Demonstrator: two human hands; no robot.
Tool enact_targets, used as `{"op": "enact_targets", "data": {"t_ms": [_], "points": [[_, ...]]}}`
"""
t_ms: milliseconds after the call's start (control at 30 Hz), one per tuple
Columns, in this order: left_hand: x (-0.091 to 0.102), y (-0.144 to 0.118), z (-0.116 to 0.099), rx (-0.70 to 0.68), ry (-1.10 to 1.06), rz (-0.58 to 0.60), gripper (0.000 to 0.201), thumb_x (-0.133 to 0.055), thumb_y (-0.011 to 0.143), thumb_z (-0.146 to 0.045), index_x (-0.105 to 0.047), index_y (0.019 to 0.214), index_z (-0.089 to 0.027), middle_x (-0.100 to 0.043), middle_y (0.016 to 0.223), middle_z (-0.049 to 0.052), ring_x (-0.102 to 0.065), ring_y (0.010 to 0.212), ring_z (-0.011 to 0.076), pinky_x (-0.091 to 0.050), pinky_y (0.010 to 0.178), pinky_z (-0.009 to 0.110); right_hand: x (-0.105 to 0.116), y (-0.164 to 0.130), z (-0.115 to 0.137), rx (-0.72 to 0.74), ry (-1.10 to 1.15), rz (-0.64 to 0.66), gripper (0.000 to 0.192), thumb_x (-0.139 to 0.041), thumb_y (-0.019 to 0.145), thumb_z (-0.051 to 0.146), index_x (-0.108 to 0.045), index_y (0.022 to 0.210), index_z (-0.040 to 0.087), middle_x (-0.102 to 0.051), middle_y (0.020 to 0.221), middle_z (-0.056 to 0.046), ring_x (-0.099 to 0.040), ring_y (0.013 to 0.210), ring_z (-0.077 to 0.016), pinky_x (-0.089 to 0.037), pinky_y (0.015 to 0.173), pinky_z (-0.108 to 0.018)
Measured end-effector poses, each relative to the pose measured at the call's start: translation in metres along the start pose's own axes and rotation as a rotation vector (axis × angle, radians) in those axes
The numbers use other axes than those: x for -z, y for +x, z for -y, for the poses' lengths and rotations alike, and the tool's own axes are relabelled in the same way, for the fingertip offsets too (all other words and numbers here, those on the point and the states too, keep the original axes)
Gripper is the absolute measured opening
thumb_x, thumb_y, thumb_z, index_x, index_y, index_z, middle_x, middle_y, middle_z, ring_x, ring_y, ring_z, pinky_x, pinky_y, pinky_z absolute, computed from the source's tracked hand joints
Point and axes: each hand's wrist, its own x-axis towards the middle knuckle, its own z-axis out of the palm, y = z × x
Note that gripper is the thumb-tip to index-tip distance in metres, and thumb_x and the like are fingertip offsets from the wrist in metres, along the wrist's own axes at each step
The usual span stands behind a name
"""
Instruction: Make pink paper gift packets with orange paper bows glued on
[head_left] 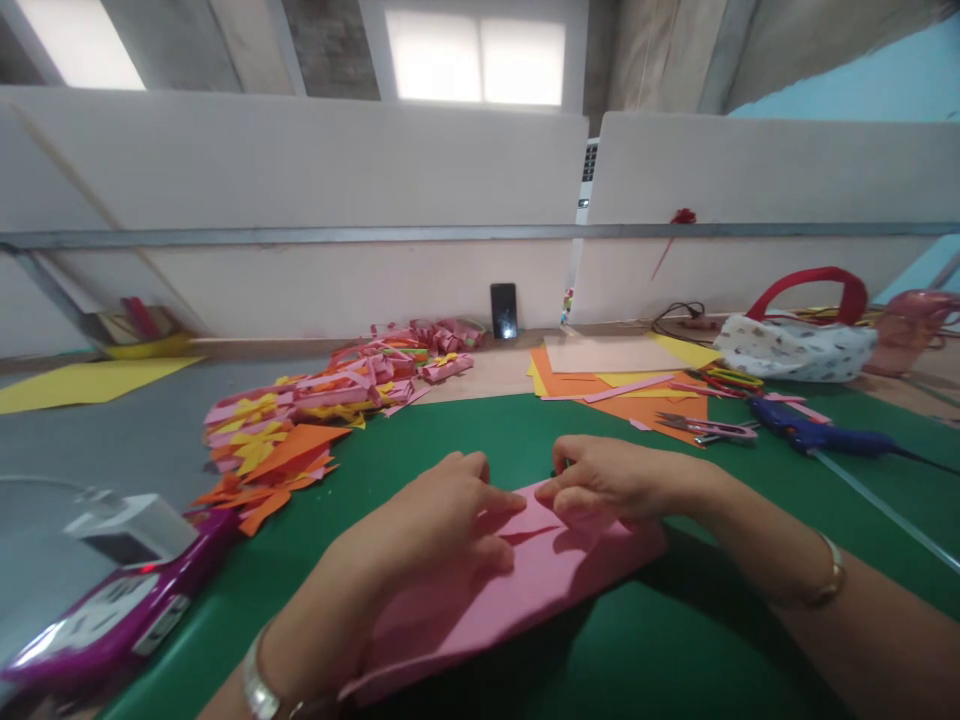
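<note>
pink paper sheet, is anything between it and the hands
Nothing visible: the left hand and right hand both press directly on the flat pink paper sheet, lying on the green mat.

Both hands palm-down, left (442, 515), right (607, 480), fingertips meeting.

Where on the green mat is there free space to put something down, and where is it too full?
Bare green mat lies between the pink and orange scraps and the orange sheets. More lies right of the right hand, below the blue glue gun. Crowded: pink paper under the left hand, scraps, scissors.
</note>
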Motion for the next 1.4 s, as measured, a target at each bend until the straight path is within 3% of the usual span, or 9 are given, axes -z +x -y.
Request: {"op": "enact_targets", "data": {"t_ms": [67, 133, 233, 333, 600, 767, 900, 1133, 1400], "points": [[0.003, 0.001, 0.0, 0.001, 0.004, 0.02, 0.034, -0.043, 0.082, -0.05, -0.069, 0.079, -0.028, -0.054, 0.075, 0.003, -0.049, 0.074, 0.0184, -0.033, 0.062, 0.027, -0.003, 0.003, 0.0, -0.027, 0.008, -0.051, 0.027, -0.045, 0.09, 0.031, -0.067, 0.079, 0.021, -0.051, 0.086, -0.003, -0.049, 0.074, -0.0137, -0.036, 0.065, -0.024], [0.004, 0.003, 0.0, 0.05, 0.014, 0.014, 0.04, -0.037, 0.085, -0.042, -0.068, 0.067, -0.024, -0.056, 0.071, 0.004, -0.05, 0.071, 0.0178, -0.032, 0.062, 0.027, -0.007, 0.006, 0.0, -0.051, 0.002, -0.119, 0.016, -0.052, 0.085, 0.025, -0.068, 0.081, 0.022, -0.053, 0.085, -0.002, -0.05, 0.076, -0.0141, -0.036, 0.066, -0.023], [0.004, 0.005, 0.001, 0.248, -0.007, -0.02, 0.017, -0.05, 0.07, -0.023, -0.066, 0.065, -0.024, -0.061, 0.069, 0.002, -0.052, 0.064, 0.0166, -0.029, 0.055, 0.026, -0.012, 0.01, 0.0, -0.098, -0.009, -0.181, 0.011, -0.058, 0.078, 0.016, -0.067, 0.083, 0.021, -0.056, 0.085, -0.002, -0.051, 0.081, -0.0156, -0.036, 0.069, -0.024], [0.003, 0.005, 0.003, 0.361, -0.026, -0.055, 0.012, -0.055, 0.058, -0.016, -0.063, 0.063, -0.024, -0.061, 0.065, 0.0, -0.05, 0.059, 0.0158, -0.025, 0.051, 0.026, -0.015, 0.013, -0.002, -0.173, -0.008, -0.212, 0.018, -0.063, 0.071, 0.017, -0.063, 0.09, 0.016, -0.056, 0.086, -0.004, -0.051, 0.08, -0.0173, -0.037, 0.065, -0.024], [-0.002, 0.016, 0.008, 0.301, -0.138, -0.091, 0.01, -0.054, 0.065, -0.025, -0.062, 0.062, -0.021, -0.06, 0.061, -0.001, -0.051, 0.059, 0.014, -0.029, 0.05, 0.022, -0.01, 0.011, 0.0, -0.253, -0.049, -0.274, 0.007, -0.059, 0.066, 0.01, -0.06, 0.068, 0.016, -0.055, 0.07, 0.0, -0.048, 0.064, -0.0113, -0.031, 0.053, -0.019], [-0.002, 0.023, -0.008, 0.217, -0.135, -0.206, 0.019, -0.044, 0.067, -0.016, -0.062, 0.067, -0.021, -0.061, 0.063, -0.001, -0.05, 0.061, 0.0131, -0.029, 0.053, 0.022, -0.003, 0.008, 0.008, -0.236, -0.138, -0.27, 0.015, -0.053, 0.071, 0.01, -0.065, 0.072, 0.019, -0.061, 0.076, -0.002, -0.053, 0.073, -0.0159, -0.03, 0.058, -0.023], [-0.006, 0.027, -0.013, 0.109, -0.132, -0.253, 0.023, -0.043, 0.074, -0.019, -0.066, 0.077, -0.023, -0.065, 0.071, 0.0, -0.051, 0.065, 0.013, -0.03, 0.057, 0.022, -0.004, 0.015, 0.02, -0.214, -0.134, -0.211, 0.017, -0.05, 0.075, 0.011, -0.066, 0.074, 0.018, -0.064, 0.072, -0.002, -0.053, 0.065, -0.0136, -0.027, 0.053, -0.022], [-0.005, 0.024, 0.003, 0.057, -0.167, -0.205, 0.022, -0.047, 0.071, -0.019, -0.069, 0.073, -0.023, -0.066, 0.069, -0.001, -0.054, 0.064, 0.0132, -0.03, 0.055, 0.021, -0.003, 0.012, 0.018, -0.243, -0.14, -0.243, 0.021, -0.048, 0.078, 0.015, -0.066, 0.068, 0.018, -0.063, 0.064, 0.0, -0.047, 0.06, -0.0121, -0.023, 0.053, -0.024], [0.008, 0.017, 0.034, 0.181, -0.21, -0.242, 0.021, -0.051, 0.068, -0.024, -0.071, 0.07, -0.019, -0.065, 0.06, 0.0, -0.054, 0.058, 0.0135, -0.034, 0.054, 0.021, 0.016, -0.005, -0.01, -0.309, -0.054, -0.212, 0.021, -0.05, 0.077, 0.017, -0.063, 0.06, 0.016, -0.055, 0.055, 0.001, -0.042, 0.052, -0.0099, -0.025, 0.05, -0.022]]}}
